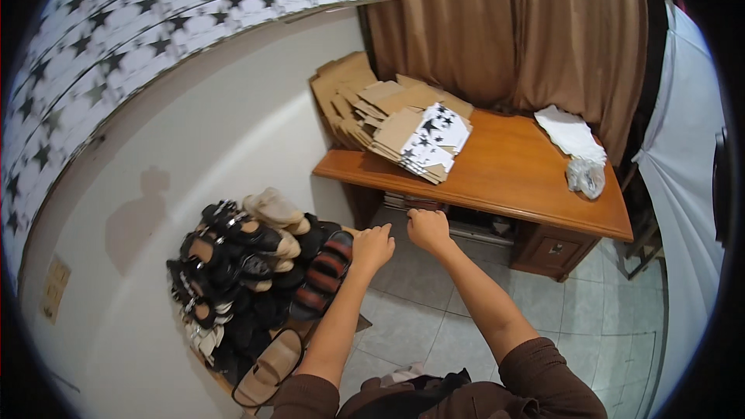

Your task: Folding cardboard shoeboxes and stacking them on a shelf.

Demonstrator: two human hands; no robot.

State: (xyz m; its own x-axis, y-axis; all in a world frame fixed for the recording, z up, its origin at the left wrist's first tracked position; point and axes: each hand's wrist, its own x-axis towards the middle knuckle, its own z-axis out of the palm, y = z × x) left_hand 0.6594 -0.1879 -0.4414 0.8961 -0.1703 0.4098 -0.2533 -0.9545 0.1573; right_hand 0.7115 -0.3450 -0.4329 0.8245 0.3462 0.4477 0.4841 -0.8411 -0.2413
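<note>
I hold both arms out in front of me over the tiled floor, short of the desk's front edge. My left hand (374,247) is closed, its knuckles up, beside a pair of black sandals with reddish-brown straps (324,273). Slightly farther forward, my right hand (428,230) is curled into a fist. A small gap parts the two hands, and nothing shows sticking out of either one. To the left is a heap of shoes and sandals (252,252), mostly black with some beige. A beige sandal with a dark edge (270,366) lies at its near end.
A brown wooden desk (520,163) stands ahead. On it lie flattened cardboard boxes (388,112), star-printed white card (438,138), white sheets (570,136) and a clear plastic bag (586,177). Brown curtains (504,23) hang behind. Star-patterned boxes (140,23) line the upper left.
</note>
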